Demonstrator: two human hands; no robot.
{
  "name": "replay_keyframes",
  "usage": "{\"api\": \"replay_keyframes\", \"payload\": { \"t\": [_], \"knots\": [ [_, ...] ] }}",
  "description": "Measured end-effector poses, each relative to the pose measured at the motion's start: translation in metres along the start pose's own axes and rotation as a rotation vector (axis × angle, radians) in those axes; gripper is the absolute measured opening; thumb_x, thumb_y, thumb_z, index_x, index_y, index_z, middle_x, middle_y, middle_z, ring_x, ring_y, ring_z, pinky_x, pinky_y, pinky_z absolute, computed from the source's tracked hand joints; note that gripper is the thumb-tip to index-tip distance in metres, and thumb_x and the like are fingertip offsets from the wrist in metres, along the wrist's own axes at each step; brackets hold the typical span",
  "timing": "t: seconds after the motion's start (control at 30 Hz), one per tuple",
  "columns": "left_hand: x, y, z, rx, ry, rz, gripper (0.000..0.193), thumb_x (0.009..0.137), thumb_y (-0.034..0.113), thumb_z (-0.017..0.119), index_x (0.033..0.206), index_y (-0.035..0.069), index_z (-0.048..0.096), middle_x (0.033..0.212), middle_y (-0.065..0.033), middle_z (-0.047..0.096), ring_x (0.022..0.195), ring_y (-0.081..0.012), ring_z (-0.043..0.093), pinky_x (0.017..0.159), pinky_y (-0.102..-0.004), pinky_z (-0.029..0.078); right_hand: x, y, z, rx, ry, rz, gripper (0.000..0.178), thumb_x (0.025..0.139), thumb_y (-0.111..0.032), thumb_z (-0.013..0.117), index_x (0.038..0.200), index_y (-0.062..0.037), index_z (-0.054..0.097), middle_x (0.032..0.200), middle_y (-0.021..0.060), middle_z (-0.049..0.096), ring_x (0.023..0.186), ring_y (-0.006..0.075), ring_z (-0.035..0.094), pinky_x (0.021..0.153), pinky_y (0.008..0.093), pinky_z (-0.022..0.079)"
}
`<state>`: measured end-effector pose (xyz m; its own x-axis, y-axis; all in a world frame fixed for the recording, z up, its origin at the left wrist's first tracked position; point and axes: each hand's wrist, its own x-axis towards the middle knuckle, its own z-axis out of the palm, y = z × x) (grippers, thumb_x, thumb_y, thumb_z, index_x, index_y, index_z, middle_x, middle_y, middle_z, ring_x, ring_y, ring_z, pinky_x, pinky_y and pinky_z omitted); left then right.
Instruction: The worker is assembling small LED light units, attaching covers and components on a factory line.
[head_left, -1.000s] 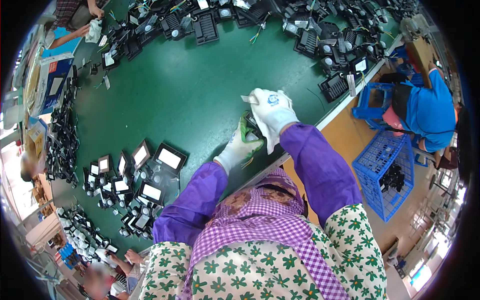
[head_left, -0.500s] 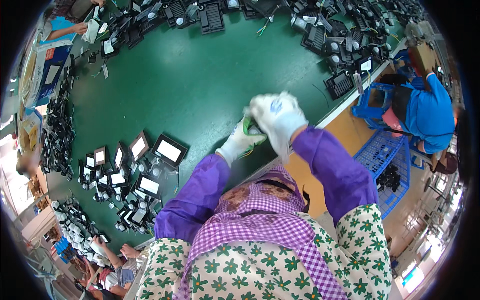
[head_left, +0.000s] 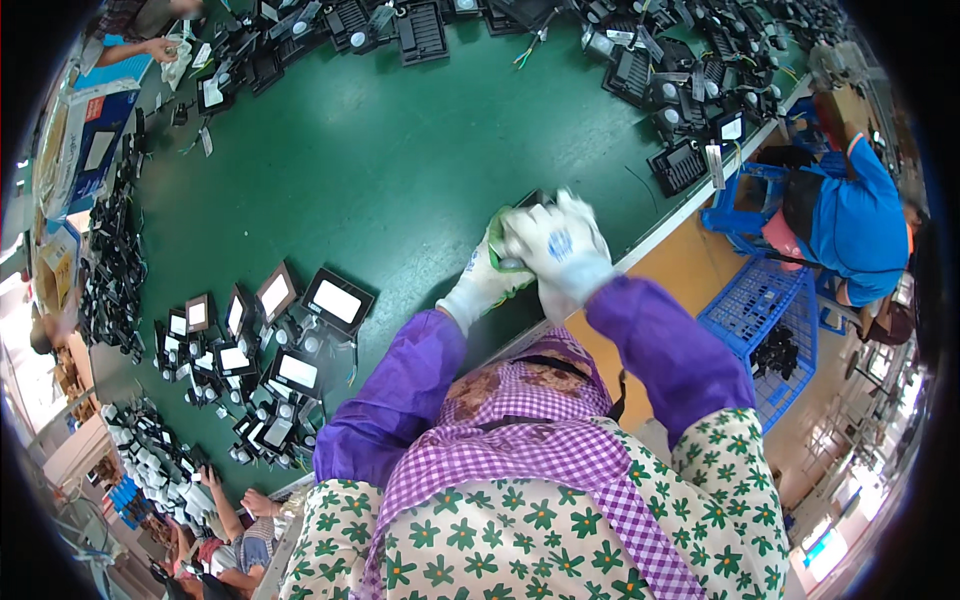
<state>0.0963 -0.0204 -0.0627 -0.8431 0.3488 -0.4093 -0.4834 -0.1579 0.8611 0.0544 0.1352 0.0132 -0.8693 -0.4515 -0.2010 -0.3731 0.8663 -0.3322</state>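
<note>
left hand (head_left: 485, 270): white glove, green on the palm side; curled around a dark device (head_left: 531, 199), holding it over the green table (head_left: 330, 170), close to the near edge.

right hand (head_left: 558, 240): white glove, blue print on the back; fingers bent over the same dark device, slightly blurred (impossible to say how tightly closed, or on what). just below: white cloth-like material (head_left: 553, 304), hanging toward the table edge.

to the left, on the table: group of black lamps (head_left: 338, 302) with white faces, some leaning, some trailing wires; well apart from the left hand.

along the far side: dense row of finned black housings (head_left: 421, 35), mixed with white domes, tags and coloured wires.

at the right edge of the table: single finned housing (head_left: 678, 168), lying beside a white tag (head_left: 715, 167).

beyond that edge: blue crate (head_left: 745, 300), holding black pieces (head_left: 775, 352); near it, co-worker (head_left: 852, 220) in a blue top.

at far left: blue and white box (head_left: 100, 150).
</note>
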Motion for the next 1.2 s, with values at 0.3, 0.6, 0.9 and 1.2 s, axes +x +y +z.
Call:
{"api": "replay_keyframes", "payload": {
  "t": [0.3,0.6,0.9,1.2],
  "knots": [
    [0.005,-0.002,-0.005,0.263,-0.085,-0.017,0.087,0.072,0.003,0.078,0.147,0.003,0.034,0.132,-0.009,0.055,0.121,-0.0185,0.053,0.103,-0.0335,0.045,0.074,0.026,0.003,0.217,0.008,0.268,0.027,0.096,-0.033,0.047,0.108,-0.0166,0.065,0.108,0.0106,0.069,0.107,0.0315,0.064,0.093,0.0424,0.05],
    [0.007,0.016,0.007,0.064,-0.067,-0.078,0.1,0.069,0.003,0.083,0.153,0.007,0.028,0.126,-0.0095,0.058,0.117,-0.0165,0.056,0.099,-0.0321,0.048,-0.016,0.02,0.016,0.119,0.005,0.187,0.022,0.092,-0.032,0.053,0.096,-0.0152,0.067,0.091,0.0095,0.07,0.087,0.0304,0.068,0.086,0.049,0.049],
    [0.002,-0.003,0.0,0.218,0.046,-0.053,0.093,0.07,0.01,0.083,0.148,0.002,0.034,0.129,-0.0099,0.058,0.116,-0.0185,0.057,0.099,-0.0313,0.048,-0.015,0.018,0.012,0.024,0.149,0.223,0.021,0.092,-0.031,0.055,0.09,-0.0138,0.066,0.089,0.0099,0.07,0.085,0.0278,0.067,0.086,0.0444,0.048],
    [0.001,0.006,0.002,0.16,0.017,-0.073,0.091,0.073,0.004,0.08,0.15,0.004,0.033,0.122,-0.0075,0.061,0.108,-0.0155,0.059,0.094,-0.0303,0.05,-0.051,0.033,0.008,0.063,0.197,0.333,0.019,0.082,-0.031,0.057,0.085,-0.0146,0.067,0.084,0.0193,0.07,0.078,0.0325,0.068,0.083,0.043,0.049]
  ]
}}
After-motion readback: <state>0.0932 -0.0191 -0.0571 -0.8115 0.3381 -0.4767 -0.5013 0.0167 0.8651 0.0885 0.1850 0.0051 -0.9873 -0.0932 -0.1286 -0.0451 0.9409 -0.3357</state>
